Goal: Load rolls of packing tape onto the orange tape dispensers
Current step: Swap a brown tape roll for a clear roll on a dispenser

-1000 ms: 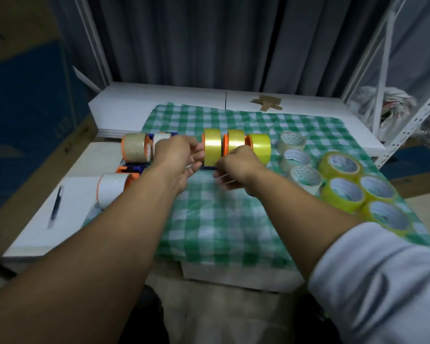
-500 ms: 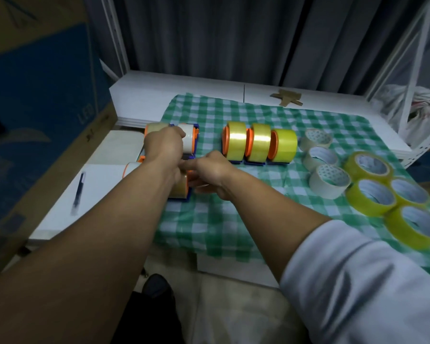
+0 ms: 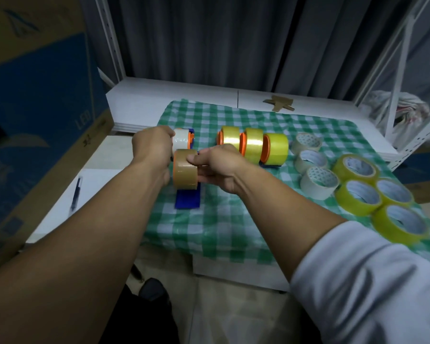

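Over checked cloth [image 3: 221,219], a glossy brown tape roll [image 3: 185,171] pinched by the right hand [image 3: 220,167]; left hand [image 3: 152,147], hold unclear.

The letters "LED" are printed in pale type on the blue face of the large cardboard box [image 3: 35,95] standing at the left. Dark marks are seen on its brown lower band, but cannot be read. Printing is carried on the inner cores of the loose tape rolls [image 3: 319,182], too blurred to be made out.
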A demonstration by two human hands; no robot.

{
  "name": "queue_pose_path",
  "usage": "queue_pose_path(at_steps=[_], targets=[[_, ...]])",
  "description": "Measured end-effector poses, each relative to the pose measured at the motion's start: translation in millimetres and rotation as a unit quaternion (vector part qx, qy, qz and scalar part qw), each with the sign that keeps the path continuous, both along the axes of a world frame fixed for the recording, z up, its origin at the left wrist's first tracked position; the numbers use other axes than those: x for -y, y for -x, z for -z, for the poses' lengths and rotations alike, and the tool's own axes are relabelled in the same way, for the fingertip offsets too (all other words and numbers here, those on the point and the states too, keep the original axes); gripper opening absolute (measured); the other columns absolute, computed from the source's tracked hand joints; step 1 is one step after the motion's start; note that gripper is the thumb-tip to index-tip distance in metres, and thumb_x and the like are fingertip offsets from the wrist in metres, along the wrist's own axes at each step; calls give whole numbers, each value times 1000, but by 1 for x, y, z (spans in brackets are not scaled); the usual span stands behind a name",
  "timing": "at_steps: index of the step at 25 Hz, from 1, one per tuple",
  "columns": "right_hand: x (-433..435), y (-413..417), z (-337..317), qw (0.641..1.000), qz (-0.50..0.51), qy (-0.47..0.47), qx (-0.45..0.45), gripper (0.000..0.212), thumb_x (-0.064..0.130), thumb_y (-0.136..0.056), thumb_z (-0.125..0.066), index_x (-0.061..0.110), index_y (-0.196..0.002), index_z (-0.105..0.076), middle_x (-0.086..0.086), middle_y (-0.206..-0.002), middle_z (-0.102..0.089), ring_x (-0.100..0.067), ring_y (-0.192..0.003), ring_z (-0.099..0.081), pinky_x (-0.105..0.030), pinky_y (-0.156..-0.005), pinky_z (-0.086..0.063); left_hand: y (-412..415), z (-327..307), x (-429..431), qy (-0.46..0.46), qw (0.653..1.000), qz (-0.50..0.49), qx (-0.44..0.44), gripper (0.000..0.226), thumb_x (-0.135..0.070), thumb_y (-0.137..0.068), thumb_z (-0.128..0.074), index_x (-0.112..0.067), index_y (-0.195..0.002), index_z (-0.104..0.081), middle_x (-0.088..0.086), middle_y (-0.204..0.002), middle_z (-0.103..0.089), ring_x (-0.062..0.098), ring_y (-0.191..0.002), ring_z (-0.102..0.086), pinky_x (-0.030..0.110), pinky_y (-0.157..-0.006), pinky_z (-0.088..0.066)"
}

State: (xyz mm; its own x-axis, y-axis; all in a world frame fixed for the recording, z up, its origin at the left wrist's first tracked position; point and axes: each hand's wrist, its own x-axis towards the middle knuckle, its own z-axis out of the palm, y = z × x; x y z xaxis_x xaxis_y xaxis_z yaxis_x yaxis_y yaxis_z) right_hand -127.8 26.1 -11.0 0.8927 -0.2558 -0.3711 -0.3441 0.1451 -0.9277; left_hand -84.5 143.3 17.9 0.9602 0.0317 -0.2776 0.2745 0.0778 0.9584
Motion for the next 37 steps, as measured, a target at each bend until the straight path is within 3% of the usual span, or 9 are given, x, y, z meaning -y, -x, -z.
queue_pose_path(at_steps=[4,8,12,16,20,25,29,33,37], targets=[[21,19,-24,999,-12,-32,31,14,5,-85,-76,11,-84,-64,-11,-97,-73,-27,-93,-72,-40,-84,-61,6,-7,9,-12,1000,17,-1,10,-11,-88,-55,-10,-98,-58,-1,-59,-44,10,-30,-34,15,-37,-29],[38,41,-51,991,-38,-95,80,10,4,-88,-72,11,-87,-64,-8,-95,-73,-23,-91,-71,-37,-83,-61,25,-25,20,22,999,34,12,10,-17,-89,-54,-14,-79,-55,-1,-53,-40,14,-38,-31,24,-44,-29],[56,61,-76,986,-34,-92,138,19,3,-86,-74,15,-85,-59,-4,-82,-69,-16,-71,-70,-26,-60,-58,49,-43,39,52,995,80,15,21,-27,-98,-50,-19,-79,-52,-6,-37,-36,10,-31,-31,25,-45,-30],[73,78,-81,980,-25,-61,188,29,0,-82,-76,19,-83,-55,0,-77,-69,-15,-72,-69,-30,-68,-58,65,-54,55,42,988,150,7,27,-35,-101,-48,-16,-91,-64,2,-65,-64,15,-53,-58,25,-51,-48],[92,90,-72,976,-36,-1,213,34,-6,-78,-78,18,-86,-55,1,-74,-68,-18,-76,-67,-34,-76,-57,68,-61,68,84,975,207,-21,33,-35,-101,-50,-8,-97,-69,10,-81,-73,23,-72,-69,37,-70,-60],[110,91,-65,970,-30,44,235,38,-17,-76,-73,13,-87,-53,3,-62,-65,-16,-71,-65,-31,-72,-59,61,-58,90,141,963,230,-18,27,-23,-99,-50,-5,-108,-69,18,-108,-76,37,-104,-72,55,-91,-57],[128,89,-63,966,35,95,237,16,17,-88,-75,15,-85,-59,-7,-86,-70,-16,-86,-67,-33,-79,-55,55,-47,105,198,953,231,-1,31,-17,-100,-45,-2,-119,-64,22,-116,-73,33,-104,-72,43,-85,-60],[139,78,-46,985,96,21,143,37,50,-94,-63,15,-106,-64,-3,-98,-69,-20,-100,-67,-45,-86,-57,50,-36,117,215,938,272,27,38,-17,-102,-36,0,-125,-60,21,-103,-76,31,-92,-75,45,-93,-58],[141,67,-30,989,46,-88,109,42,57,-93,-58,19,-74,-61,-6,-79,-61,-24,-82,-68,-46,-77,-60,46,-13,125,199,928,314,35,41,-17,-101,-35,1,-128,-59,23,-106,-75,30,-89,-74,48,-92,-56]])
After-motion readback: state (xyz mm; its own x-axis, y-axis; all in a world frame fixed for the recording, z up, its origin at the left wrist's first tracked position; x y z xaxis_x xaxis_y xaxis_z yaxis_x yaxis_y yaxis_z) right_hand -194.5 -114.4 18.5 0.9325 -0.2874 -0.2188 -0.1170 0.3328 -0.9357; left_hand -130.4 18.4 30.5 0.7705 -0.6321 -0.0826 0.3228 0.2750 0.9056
